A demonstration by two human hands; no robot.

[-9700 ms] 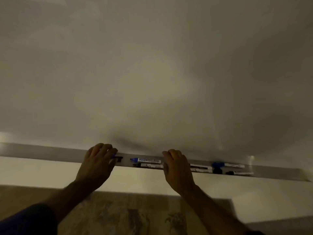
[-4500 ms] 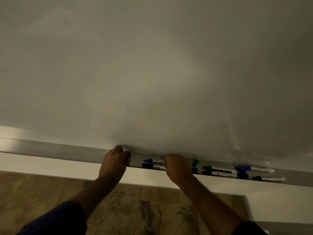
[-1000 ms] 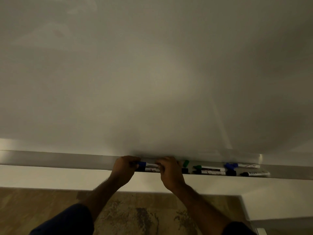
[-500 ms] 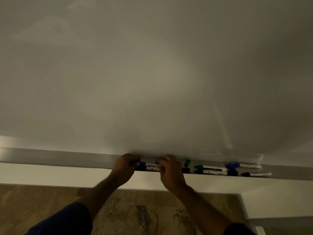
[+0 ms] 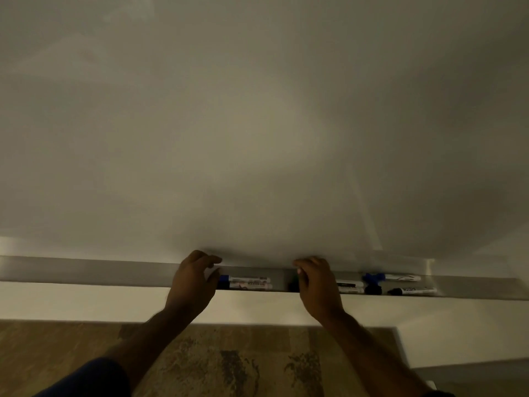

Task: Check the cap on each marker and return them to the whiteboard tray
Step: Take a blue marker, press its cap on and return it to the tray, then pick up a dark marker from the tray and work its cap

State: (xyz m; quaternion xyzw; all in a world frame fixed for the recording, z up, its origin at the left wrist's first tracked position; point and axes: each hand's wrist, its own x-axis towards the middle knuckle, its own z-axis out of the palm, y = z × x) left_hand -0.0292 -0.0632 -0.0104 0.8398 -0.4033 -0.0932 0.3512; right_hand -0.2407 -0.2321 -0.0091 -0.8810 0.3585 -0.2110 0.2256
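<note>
My left hand (image 5: 191, 285) is low in the frame, a little left of centre, over the edge of the whiteboard tray (image 5: 86, 272), fingers loosely bent and holding nothing. My right hand (image 5: 316, 285) is to the right of it at the same edge; if it grips something I cannot tell. Between my hands two markers (image 5: 249, 283) lie flat in the tray, one with a blue cap. More markers (image 5: 400, 283) lie at lower right, blue and black caps on
</note>
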